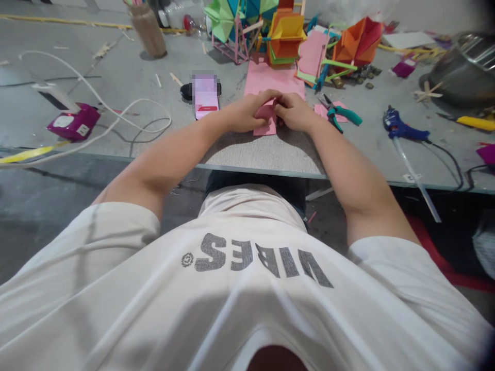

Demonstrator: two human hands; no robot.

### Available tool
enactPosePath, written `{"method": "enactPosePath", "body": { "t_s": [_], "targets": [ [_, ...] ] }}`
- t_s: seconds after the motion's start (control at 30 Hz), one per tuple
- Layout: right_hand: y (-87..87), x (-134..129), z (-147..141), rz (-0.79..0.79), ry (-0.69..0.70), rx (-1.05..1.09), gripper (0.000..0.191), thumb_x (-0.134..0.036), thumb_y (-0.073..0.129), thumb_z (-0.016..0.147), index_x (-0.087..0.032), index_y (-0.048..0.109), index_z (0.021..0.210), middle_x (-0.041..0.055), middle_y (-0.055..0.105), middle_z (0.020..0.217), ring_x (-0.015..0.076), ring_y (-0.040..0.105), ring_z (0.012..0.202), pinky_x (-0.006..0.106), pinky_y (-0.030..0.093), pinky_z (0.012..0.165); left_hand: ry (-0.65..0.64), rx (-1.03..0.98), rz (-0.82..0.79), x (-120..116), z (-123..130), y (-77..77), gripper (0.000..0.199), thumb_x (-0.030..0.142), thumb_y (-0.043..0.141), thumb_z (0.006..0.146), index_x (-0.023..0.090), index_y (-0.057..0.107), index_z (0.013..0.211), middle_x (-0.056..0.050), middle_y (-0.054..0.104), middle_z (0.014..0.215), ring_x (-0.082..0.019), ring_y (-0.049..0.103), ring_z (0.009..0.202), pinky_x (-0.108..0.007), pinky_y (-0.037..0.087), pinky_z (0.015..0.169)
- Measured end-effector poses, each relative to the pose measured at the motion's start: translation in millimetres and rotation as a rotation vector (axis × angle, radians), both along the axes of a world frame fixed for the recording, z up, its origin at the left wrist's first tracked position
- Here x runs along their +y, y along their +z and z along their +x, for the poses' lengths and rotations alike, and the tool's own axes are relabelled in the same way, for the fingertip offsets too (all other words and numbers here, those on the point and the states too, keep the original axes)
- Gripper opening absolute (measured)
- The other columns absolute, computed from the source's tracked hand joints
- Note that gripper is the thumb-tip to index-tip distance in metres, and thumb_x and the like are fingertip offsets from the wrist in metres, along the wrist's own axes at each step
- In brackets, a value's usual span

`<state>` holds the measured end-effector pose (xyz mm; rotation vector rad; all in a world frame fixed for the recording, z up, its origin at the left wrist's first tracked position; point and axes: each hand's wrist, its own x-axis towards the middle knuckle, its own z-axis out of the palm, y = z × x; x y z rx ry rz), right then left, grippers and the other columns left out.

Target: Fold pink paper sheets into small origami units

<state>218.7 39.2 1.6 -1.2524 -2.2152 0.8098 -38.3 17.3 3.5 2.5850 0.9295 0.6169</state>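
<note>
On the near table (pixel 247 154), the left hand (pixel 243 112) and right hand (pixel 297 112), fingers half-curled, held pink paper (pixel 266 127). Shaping it seemed to need steady pinching.

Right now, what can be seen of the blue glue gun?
The blue glue gun lies on its side on the grey table, on the person's right, its surface looking like plastic. Its dark nozzle points away from the person. A long translucent glue stick extends from its rear past the table edge. A thin black cord leaves the handle's end. The left hand and right hand do not touch it.
</note>
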Motion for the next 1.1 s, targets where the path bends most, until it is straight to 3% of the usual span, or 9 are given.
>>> {"method": "enactPosePath", "body": {
  "t_s": [0.1,0.23,0.43,0.63,0.73,0.9,1.0,1.1],
  "targets": [
    [2.0,-2,-1,-0.006,-0.009,-0.010,0.033,-0.043,0.075,0.128,-0.030,0.067,0.098,0.0016,0.065,0.075,0.0267,0.069,0.080,0.051,0.064,0.089,-0.013,-0.008,0.014,3,-1,-3.5,0.100,0.039,0.072,0.091,0.043,0.060,0.191,-0.010,0.079,0.181,-0.041,0.076,0.169,-0.067,0.060,0.142],
    [-0.5,0,-2,-0.001,-0.035,0.001,0.042,-0.054,0.078,0.126,-0.031,0.065,0.093,0.0027,0.065,0.076,0.0282,0.069,0.080,0.053,0.064,0.087,-0.002,0.005,0.020,4,-1,-4.5,0.099,0.042,0.072,0.093,0.044,0.059,0.191,-0.009,0.081,0.180,-0.039,0.076,0.168,-0.063,0.061,0.141],
    [-11.8,11,5,0.024,0.032,0.033,0.055,-0.069,0.072,0.130,-0.031,0.061,0.092,0.0021,0.063,0.075,0.0245,0.063,0.077,0.046,0.060,0.081,0.004,-0.009,0.015,5,0,-5.8,0.102,0.038,0.076,0.090,0.041,0.060,0.190,-0.008,0.080,0.182,-0.040,0.074,0.171,-0.063,0.059,0.144],
    [-16.4,16,8,0.047,0.058,0.056,0.036,-0.047,0.074,0.128,-0.030,0.067,0.097,0.0004,0.064,0.074,0.0245,0.062,0.072,0.045,0.060,0.077,0.020,0.008,0.021,2,1,-4.1,0.098,0.037,0.073,0.094,0.036,0.059,0.191,-0.011,0.082,0.177,-0.038,0.076,0.168,-0.061,0.062,0.142],
    [-14.0,13,5,0.056,0.046,0.021,0.031,-0.045,0.076,0.125,-0.031,0.067,0.099,0.0003,0.062,0.073,0.0262,0.063,0.075,0.047,0.064,0.078,0.020,0.016,0.016,1,0,-2.4,0.098,0.039,0.073,0.096,0.030,0.058,0.192,-0.012,0.080,0.181,-0.037,0.076,0.166,-0.060,0.060,0.143],
    [-3.6,0,-1,0.070,-0.013,-0.054,0.039,-0.052,0.082,0.122,-0.031,0.062,0.096,0.0024,0.059,0.078,0.0293,0.065,0.083,0.050,0.067,0.084,0.012,0.031,-0.012,0,-1,-1.7,0.098,0.050,0.072,0.102,0.045,0.051,0.198,-0.002,0.090,0.163,-0.034,0.070,0.170,-0.064,0.057,0.144],
    [2.8,-7,-3,0.074,-0.021,-0.090,0.045,-0.065,0.086,0.117,-0.032,0.062,0.097,0.0029,0.058,0.077,0.0321,0.066,0.087,0.053,0.069,0.085,-0.004,0.021,-0.014,0,-1,-1.8,0.100,0.054,0.071,0.102,0.042,0.050,0.200,-0.003,0.092,0.158,-0.035,0.069,0.170,-0.064,0.056,0.144],
    [6.1,-10,-3,0.084,-0.019,-0.100,0.045,-0.066,0.085,0.117,-0.032,0.062,0.096,0.0038,0.058,0.076,0.0340,0.068,0.089,0.055,0.069,0.087,-0.004,0.025,-0.015,0,0,-0.9,0.100,0.058,0.072,0.102,0.041,0.054,0.199,-0.004,0.092,0.159,-0.037,0.069,0.171,-0.063,0.058,0.142]
  ]
}}
